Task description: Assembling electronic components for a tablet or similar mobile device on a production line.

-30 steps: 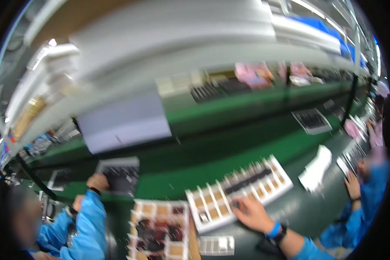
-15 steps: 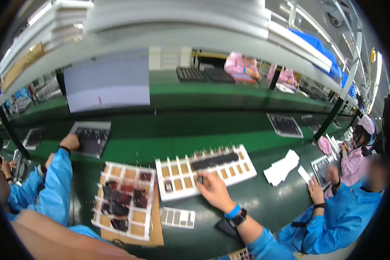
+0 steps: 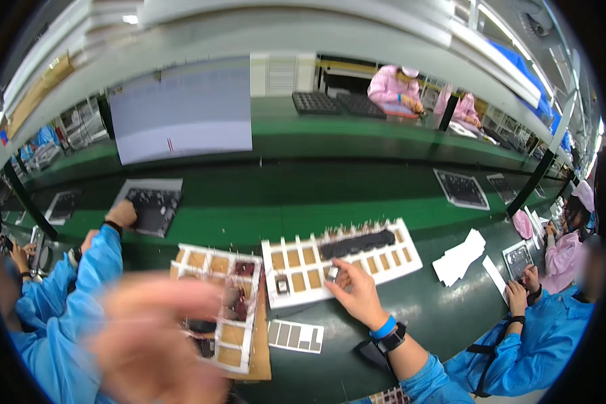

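My right hand [image 3: 358, 291], wearing a blue wristband and a dark watch, pinches a small silver and dark block [image 3: 332, 273] between thumb and fingers. It is over the near side of a white divided tray [image 3: 298, 296] with a brown base. In that tray lie a long black strip [image 3: 357, 245] and, at its left end, a similar small block [image 3: 282, 285]. My left hand [image 3: 161, 337] looms large and motion-blurred at the lower left; its fingers are smeared. It partly hides a second white divided tray [image 3: 256, 316] with dark red and black parts.
A sheet with grey rectangles [image 3: 295, 336] lies between the trays. White papers [image 3: 459, 257] are to the right. At left, a co-worker's hand [image 3: 122, 213] touches a dark panel [image 3: 153, 207]; a co-worker in blue [image 3: 518, 357] is at right. A shelf [image 3: 316, 30] spans overhead.
My left hand has risen into view over the left tray. My right hand has turned, and the small block now shows in its fingers. The whole view has shifted slightly.
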`<state>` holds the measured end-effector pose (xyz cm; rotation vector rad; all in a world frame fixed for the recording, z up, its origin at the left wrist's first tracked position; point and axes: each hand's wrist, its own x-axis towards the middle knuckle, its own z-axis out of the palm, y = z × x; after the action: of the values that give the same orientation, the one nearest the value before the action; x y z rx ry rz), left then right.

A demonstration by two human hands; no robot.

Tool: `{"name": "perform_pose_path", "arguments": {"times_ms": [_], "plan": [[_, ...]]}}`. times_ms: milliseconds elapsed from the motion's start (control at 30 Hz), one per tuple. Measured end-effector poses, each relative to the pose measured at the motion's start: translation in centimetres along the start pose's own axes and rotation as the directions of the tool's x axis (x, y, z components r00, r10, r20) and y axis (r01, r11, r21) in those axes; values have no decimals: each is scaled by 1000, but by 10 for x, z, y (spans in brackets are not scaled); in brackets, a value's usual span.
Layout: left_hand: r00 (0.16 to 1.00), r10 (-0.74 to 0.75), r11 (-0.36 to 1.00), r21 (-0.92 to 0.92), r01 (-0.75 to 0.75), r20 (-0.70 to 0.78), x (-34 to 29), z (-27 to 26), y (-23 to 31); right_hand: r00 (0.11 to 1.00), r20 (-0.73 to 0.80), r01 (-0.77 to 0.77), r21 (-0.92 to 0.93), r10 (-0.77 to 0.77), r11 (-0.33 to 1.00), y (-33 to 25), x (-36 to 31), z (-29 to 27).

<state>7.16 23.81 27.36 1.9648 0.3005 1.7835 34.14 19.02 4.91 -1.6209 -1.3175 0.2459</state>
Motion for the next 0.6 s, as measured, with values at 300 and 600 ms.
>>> {"name": "perform_pose_path", "arguments": {"times_ms": [300, 600], "plan": [[953, -257, 967, 37, 254, 159, -44, -30, -43, 999, 13, -46, -51, 47, 998, 9, 6, 1], [973, -228, 974, 11, 228, -42, -61, -32, -34, 997, 0, -71, -56, 72, 996, 1, -3, 1]]}}
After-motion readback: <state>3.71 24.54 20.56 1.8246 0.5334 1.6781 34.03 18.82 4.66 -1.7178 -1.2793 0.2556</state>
